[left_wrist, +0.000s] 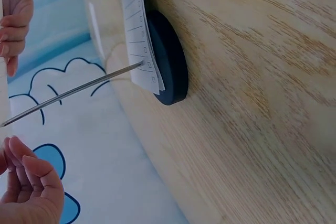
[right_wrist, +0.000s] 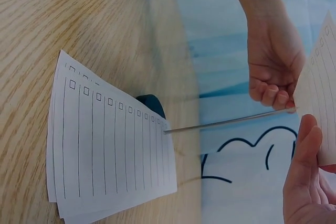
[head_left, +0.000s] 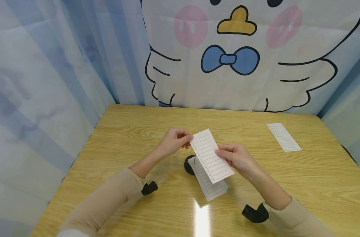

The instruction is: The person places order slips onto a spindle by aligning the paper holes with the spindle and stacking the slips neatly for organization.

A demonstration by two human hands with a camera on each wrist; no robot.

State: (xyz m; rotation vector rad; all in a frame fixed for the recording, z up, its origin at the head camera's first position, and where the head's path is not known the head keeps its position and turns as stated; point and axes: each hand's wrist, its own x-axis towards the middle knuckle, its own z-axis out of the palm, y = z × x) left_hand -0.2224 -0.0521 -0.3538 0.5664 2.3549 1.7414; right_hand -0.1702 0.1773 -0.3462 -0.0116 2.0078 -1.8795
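A lined checklist sheet [head_left: 210, 156] is held slanted above a bill spike. My left hand [head_left: 174, 142] pinches its upper left corner between thumb and fingers. On its right edge my right hand [head_left: 238, 158] grips it, thumb on top. The thin metal spike [left_wrist: 73, 92] rises from a round black base [left_wrist: 176, 59], and its tip meets or nearly meets the held sheet; whether it has pierced the paper I cannot tell. Several similar sheets [right_wrist: 110, 145] lie low on the spike, run through near one end and fanned slightly.
Another lined sheet [head_left: 284, 137] lies alone on the wooden table [head_left: 138, 131] at the back right. Behind the table hangs a curtain [head_left: 227, 85] with a cartoon figure. Black wrist mounts [head_left: 255, 213] sit at both sleeves.
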